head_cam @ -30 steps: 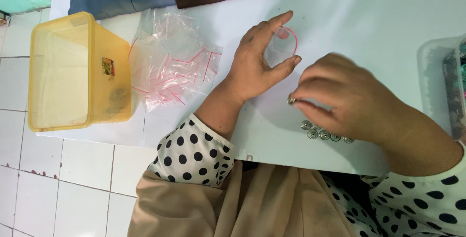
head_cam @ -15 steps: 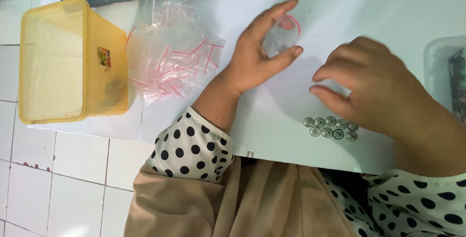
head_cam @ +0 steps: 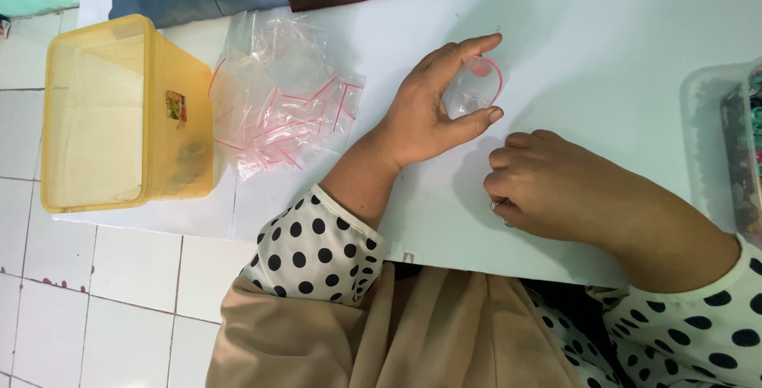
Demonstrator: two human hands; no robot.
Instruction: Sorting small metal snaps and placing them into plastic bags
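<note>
Now left hand (head_cam: 421, 114) pinching small clear zip bag (head_cam: 470, 90) open, right of the bag pile (head_cam: 282, 106) as before. Right hand (head_cam: 556, 193) dropped back below that bag, curled shut over small metal rings (head_cam: 498, 212), covering what lay exposed half a second ago. Looks like another pickup for bagging.

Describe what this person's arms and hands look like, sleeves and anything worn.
Both hands are bare, with no gloves. The left hand and right hand come out of long white sleeves with black polka dots and plain white cuffs. No ring or watch is clearly visible.
</note>
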